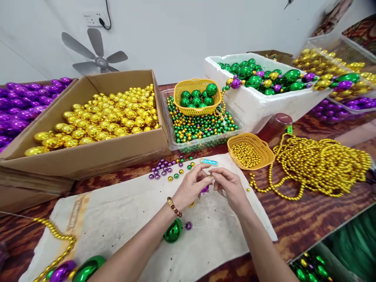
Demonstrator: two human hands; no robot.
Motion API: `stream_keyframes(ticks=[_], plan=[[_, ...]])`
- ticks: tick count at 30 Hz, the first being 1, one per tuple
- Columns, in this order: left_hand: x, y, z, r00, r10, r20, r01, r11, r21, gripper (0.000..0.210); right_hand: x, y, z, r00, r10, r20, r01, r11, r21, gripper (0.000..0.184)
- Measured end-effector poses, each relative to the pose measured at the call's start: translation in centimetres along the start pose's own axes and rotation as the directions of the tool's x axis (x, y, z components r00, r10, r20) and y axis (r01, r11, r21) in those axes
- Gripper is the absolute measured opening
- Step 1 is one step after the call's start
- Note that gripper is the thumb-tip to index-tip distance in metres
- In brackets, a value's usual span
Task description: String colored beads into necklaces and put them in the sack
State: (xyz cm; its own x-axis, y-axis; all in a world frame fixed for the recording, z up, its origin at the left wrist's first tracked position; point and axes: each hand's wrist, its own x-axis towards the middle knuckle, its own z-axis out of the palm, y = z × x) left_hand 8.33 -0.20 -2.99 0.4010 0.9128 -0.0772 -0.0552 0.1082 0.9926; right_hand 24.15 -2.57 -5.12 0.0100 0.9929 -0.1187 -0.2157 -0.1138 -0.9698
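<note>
Over a pale cloth (pixel 141 250), my left hand (pixel 195 184) and my right hand (pixel 227 186) meet fingertip to fingertip. Both are closed in a pinch around a small gold bead (pixel 209 176), partly hidden by the fingers. A purple bead (pixel 205 188) shows just below the fingertips. Beneath my left forearm lie a large green bead (pixel 173 231) and a small purple bead (pixel 188 225) on a thin clear string. More strung beads, a large green one (pixel 89 269) and a purple one (pixel 62 271), lie at the lower left with a gold bead chain (pixel 63 237).
Loose small purple beads (pixel 161 168) lie beyond my hands. Behind stand a cardboard box (pixel 117 150) of gold beads, a clear tray (pixel 205 143) with a yellow basket (pixel 198 110), and a white foam box (pixel 249 105). Rightward are an orange basket (pixel 268 156) and heaped gold chains (pixel 323 166).
</note>
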Motion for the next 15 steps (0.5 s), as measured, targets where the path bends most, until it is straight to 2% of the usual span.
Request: stream_keyframes(ticks=[2,5,7,10,12,13,15], plan=[[-0.1,0.2,0.1,0.999,0.022,0.027,-0.024,0.999,0.046,0.038,0.2,0.0,0.5,1.0,-0.003,0.031,0.002,1.0,0.023,0.024],[-0.1,0.3,0.0,0.997,0.025,0.079,-0.035,0.992,0.124,0.033,-0.3,0.4,1.1,0.998,-0.045,-0.044,0.046,0.999,0.023,0.019],[-0.1,0.1,0.0,0.991,0.014,0.132,-0.038,0.983,0.179,0.026,-0.3,0.2,0.6,0.98,-0.106,-0.169,0.114,0.993,0.038,0.016],[-0.1,-0.9,0.0,0.981,-0.044,0.189,0.007,0.982,0.19,0.023,0.2,-0.8,-1.8,0.895,-0.178,-0.409,0.257,0.955,0.147,0.015],[-0.3,-1.8,0.2,0.978,-0.09,0.189,0.065,0.989,0.135,0.023,0.3,-1.3,-3.5,0.865,-0.163,-0.475,0.311,0.917,0.25,0.015],[-0.4,-2.2,0.3,0.977,-0.107,0.183,0.09,0.991,0.1,0.023,0.2,-1.3,-4.1,0.875,-0.142,-0.463,0.304,0.906,0.296,0.015],[-0.6,-3.0,0.6,0.976,-0.123,0.181,0.118,0.992,0.036,0.025,-0.6,-0.7,-4.4,0.928,-0.079,-0.364,0.213,0.914,0.345,0.015]])
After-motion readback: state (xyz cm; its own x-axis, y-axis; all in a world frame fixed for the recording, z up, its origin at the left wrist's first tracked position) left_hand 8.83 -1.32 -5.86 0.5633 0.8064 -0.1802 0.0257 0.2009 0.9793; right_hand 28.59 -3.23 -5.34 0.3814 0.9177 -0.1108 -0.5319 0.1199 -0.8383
